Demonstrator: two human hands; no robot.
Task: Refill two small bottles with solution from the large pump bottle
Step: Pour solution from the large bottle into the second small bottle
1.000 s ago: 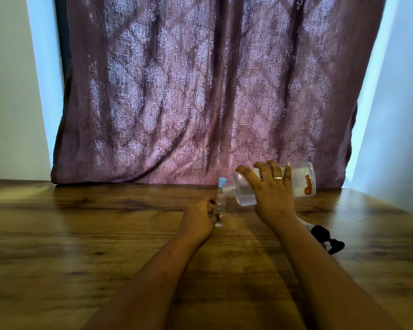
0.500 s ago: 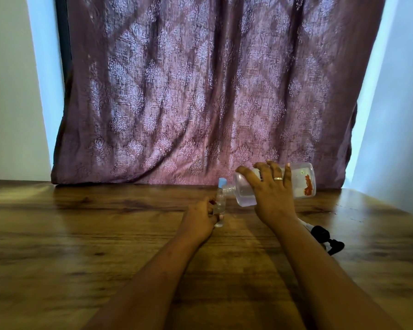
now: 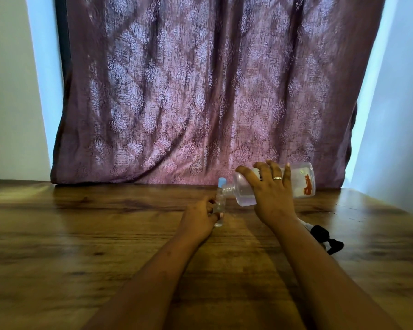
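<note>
My right hand [image 3: 271,195] grips the large clear bottle [image 3: 301,182], tipped on its side with its open neck pointing left and clear liquid pooled near the neck. The neck rests over the mouth of a small clear bottle [image 3: 219,208] that stands upright on the wooden table [image 3: 81,246]. My left hand [image 3: 198,216] holds that small bottle from the left. Behind it a light blue cap [image 3: 221,181] shows, belonging to a second small bottle that is mostly hidden. The black pump head [image 3: 324,238] with its white tube lies on the table to the right of my right forearm.
A mauve patterned curtain [image 3: 200,91] hangs right behind the table's far edge. Pale walls stand on both sides. The table's right edge runs diagonally near the right wall.
</note>
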